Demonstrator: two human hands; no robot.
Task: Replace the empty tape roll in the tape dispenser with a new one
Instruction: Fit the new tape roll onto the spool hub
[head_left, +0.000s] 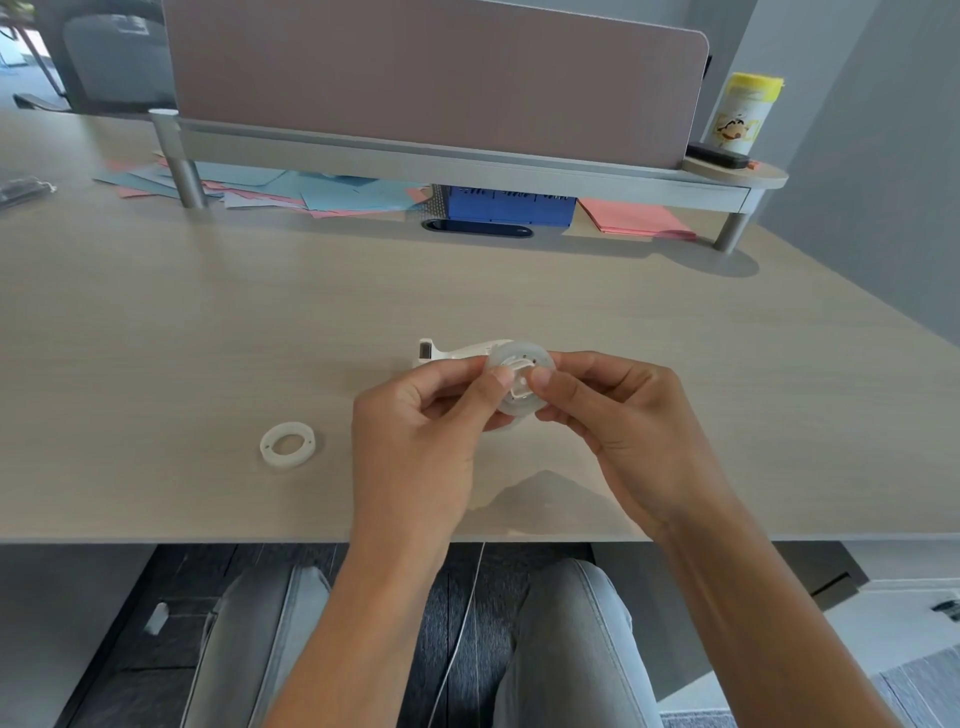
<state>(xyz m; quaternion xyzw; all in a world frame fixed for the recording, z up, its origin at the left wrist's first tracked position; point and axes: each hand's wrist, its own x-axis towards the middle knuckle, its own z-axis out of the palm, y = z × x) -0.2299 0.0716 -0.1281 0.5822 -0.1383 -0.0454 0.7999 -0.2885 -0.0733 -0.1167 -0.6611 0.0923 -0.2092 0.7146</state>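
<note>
A clear tape roll (521, 358) with a white hub in its centre is held above the desk between both hands. My left hand (423, 415) pinches its left edge with thumb and fingers. My right hand (618, 426) grips its right side, thumb on the front face. Just behind the roll, a white tape dispenser (452, 352) lies on the desk, its cutter end pointing left; its round end is hidden by the roll. A bare white ring, the empty tape core (287, 445), lies flat on the desk to the left of my hands.
A wooden desk (208, 322) with its front edge near my lap. At the back stand a monitor riser (441, 156), loose blue and pink papers (332, 195), a blue box (511, 205) and a yellow-lidded canister (745, 111). A pink divider panel rises behind.
</note>
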